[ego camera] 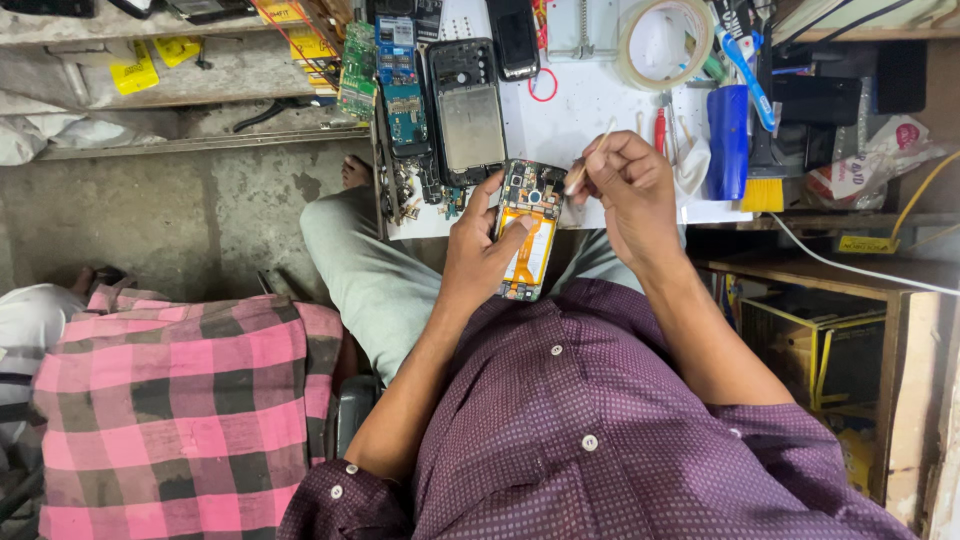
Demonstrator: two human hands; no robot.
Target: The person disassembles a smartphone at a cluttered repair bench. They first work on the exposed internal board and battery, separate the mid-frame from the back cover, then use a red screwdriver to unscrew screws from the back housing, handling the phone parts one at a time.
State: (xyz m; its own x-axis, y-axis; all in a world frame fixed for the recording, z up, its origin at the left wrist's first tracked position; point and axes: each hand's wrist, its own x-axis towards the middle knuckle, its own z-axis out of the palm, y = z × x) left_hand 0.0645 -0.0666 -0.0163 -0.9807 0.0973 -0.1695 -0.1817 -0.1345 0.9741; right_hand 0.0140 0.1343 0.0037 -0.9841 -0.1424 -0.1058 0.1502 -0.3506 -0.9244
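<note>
I am gripping the opened phone (529,232) in my left hand (478,252), fingers wrapped round its edges, holding it above my lap at the bench (590,110) edge. My right hand (630,190) is pinching a thin stick tool (590,158), its tip touching the phone's top.

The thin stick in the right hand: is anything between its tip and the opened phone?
Nothing visible. The right hand holds the stick with its lower end right at the top edge of the phone, which the left hand grips.
</note>
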